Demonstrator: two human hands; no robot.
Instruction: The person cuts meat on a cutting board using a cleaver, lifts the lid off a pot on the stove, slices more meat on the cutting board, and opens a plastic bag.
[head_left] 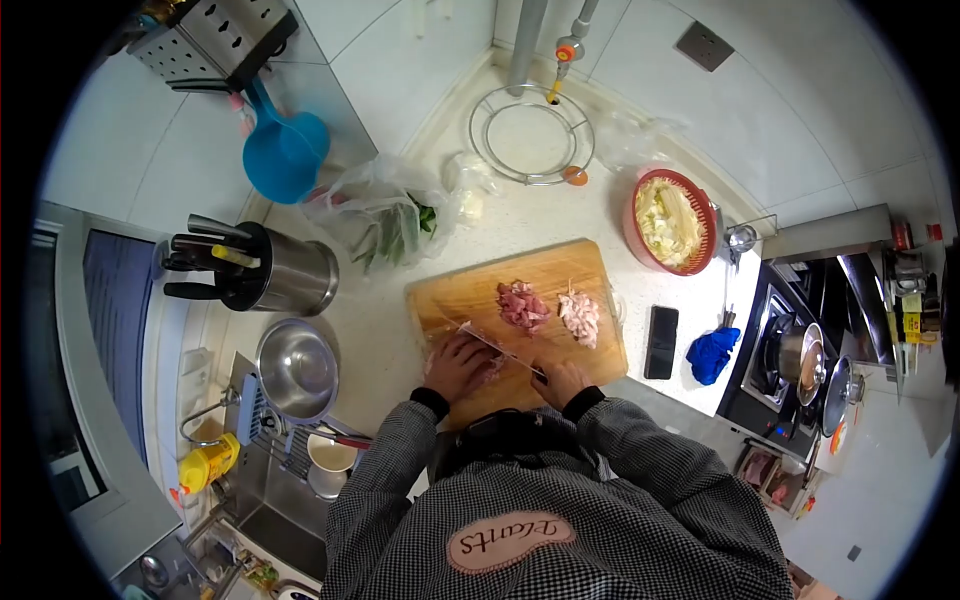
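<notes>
My right hand is closed around the dark handle of a kitchen knife, whose blade lies slantwise across the near part of a wooden cutting board. Left of the blade, my left hand rests with bent fingers on a piece of raw meat, holding it against the board. The hand and the blade partly hide this meat. Farther up the board are two piles: darker red cut meat and paler, fattier pieces.
A red basket of shredded vegetables, a phone and a blue cloth-like bundle are to the right, before the stove. To the left stand a knife holder, a steel bowl and a plastic bag of greens.
</notes>
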